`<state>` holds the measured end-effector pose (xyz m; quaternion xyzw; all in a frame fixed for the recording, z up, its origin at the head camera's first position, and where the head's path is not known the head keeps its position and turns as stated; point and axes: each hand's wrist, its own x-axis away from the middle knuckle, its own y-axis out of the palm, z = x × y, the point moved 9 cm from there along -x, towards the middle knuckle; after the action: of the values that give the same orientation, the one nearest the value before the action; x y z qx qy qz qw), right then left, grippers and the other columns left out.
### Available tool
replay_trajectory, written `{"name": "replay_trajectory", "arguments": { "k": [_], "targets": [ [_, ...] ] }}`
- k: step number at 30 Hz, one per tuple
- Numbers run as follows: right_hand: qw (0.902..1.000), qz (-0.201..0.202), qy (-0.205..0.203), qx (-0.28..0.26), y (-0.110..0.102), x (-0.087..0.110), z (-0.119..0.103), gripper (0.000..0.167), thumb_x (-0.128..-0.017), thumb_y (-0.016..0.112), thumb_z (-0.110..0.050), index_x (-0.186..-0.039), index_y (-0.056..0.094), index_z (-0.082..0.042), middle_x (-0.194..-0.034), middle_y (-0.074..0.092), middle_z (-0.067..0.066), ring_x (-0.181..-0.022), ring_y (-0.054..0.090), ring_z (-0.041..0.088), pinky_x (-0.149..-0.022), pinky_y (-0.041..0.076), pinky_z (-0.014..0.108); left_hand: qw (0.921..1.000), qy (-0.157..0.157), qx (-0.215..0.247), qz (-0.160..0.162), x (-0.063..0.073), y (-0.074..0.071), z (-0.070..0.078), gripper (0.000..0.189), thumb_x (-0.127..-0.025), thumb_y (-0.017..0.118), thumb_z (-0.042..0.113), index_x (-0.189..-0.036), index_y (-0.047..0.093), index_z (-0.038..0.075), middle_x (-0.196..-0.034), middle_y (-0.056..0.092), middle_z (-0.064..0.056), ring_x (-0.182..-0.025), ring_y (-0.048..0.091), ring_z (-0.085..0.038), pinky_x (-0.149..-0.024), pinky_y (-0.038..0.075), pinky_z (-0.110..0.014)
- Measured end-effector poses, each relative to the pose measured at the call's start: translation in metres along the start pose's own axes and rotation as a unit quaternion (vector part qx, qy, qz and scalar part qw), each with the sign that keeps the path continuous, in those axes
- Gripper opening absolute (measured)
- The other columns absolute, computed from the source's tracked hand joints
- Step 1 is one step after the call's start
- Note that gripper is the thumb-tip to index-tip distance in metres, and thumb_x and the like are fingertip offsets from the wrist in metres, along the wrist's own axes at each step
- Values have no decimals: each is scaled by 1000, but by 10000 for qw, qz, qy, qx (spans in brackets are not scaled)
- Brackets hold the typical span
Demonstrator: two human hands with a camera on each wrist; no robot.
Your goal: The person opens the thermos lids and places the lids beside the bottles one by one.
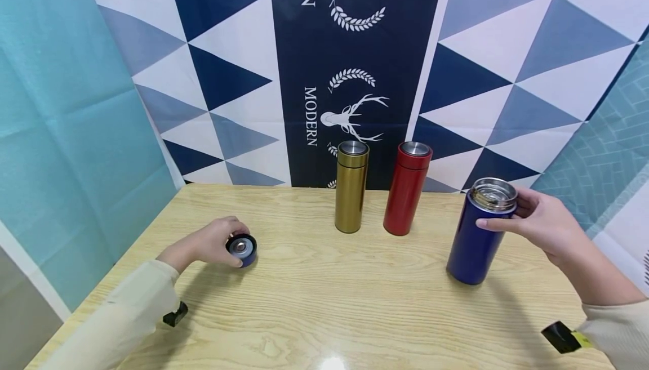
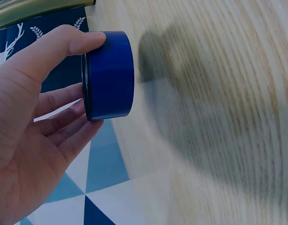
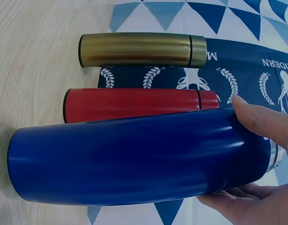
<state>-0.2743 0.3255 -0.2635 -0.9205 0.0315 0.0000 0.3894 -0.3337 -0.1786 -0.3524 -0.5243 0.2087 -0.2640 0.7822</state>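
Head view: left fingers [image 1: 236,224] grip a blue lid [image 1: 243,248], right fingers [image 1: 501,224] a blue flask [image 1: 475,243].

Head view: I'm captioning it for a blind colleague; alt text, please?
A person's right hand grips an open blue flask and the left hand holds a blue cap at a wood-grain table. A gold flask and a red flask stand farther back, both capped.

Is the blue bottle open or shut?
It's open. The blue bottle in the right hand shows its bare, shiny mouth, and the left hand holds a matching blue lid.
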Motion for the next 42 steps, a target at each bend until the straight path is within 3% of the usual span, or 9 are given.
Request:
{"name": "replay_trajectory", "arguments": {
  "k": [8,24,27,29,31,34,36,42],
  "targets": [
    [9992,164,316,-206,-5,7,9,96,-84,73,-34,-152,15,0,-90,40,-45,-82,38,-26,-64,40,5,10000,59,-18,-39,3,5,1,51,-68,81,15,-112,63,-3,-102,62,-10,-91,58,-19,-77,53,-33],
    [9975,346,512,-334,-5,6,20,93,-84,72,-37,-152,20,-1,-91,41,-43,-87,41,-22,-70,48,10,9999,43,-142,-28,2,8,-1,54,-67,81,16,-113,63,-6,-103,62,-13,-92,59,-22,-78,54,-35],
    [9974,391,549,-248,-5,5,19,94,-84,73,-39,-152,21,-2,-97,44,-35,-87,40,-21,-89,53,27,9999,-12,-155,-29,2,9,-4,54,-67,81,16,-114,63,-5,-104,62,-12,-93,59,-21,-79,54,-33],
    [9974,417,563,-172,-5,5,19,94,-83,73,-40,-152,21,-2,-103,45,-29,-87,40,-21,-91,54,33,9999,9,-143,-34,2,10,-4,54,-68,81,16,-114,63,-5,-104,62,-12,-92,59,-21,-78,53,-33],
    [9974,440,548,-175,-4,4,18,93,-83,73,-40,-151,22,-1,-105,45,-25,-88,40,-20,-90,54,31,9999,4,-100,-29,2,11,-5,54,-68,81,16,-114,63,-5,-104,62,-12,-92,59,-20,-77,53,-32],
    [9974,474,516,-169,-4,2,17,93,-83,73,-40,-151,23,-1,-105,45,-26,-88,42,-20,-71,51,13,10000,-26,-55,-31,2,12,-7,54,-68,81,15,-113,62,-5,-104,62,-12,-91,59,-20,-77,53,-31],
    [9974,492,485,-184,-3,2,15,92,-83,74,-40,-151,24,-1,-104,45,-27,-88,43,-20,-68,48,9,10000,-71,-48,-40,2,12,-7,54,-68,81,15,-114,62,-5,-105,62,-12,-92,59,-20,-77,53,-32],
    [9974,572,375,-226,-4,0,11,91,-82,75,-38,-149,27,0,-91,45,-40,-82,42,-24,-68,49,11,9999,-128,-58,-79,0,12,-8,55,-68,81,16,-115,61,-5,-107,61,-12,-93,59,-21,-80,54,-35]
  ]
}}
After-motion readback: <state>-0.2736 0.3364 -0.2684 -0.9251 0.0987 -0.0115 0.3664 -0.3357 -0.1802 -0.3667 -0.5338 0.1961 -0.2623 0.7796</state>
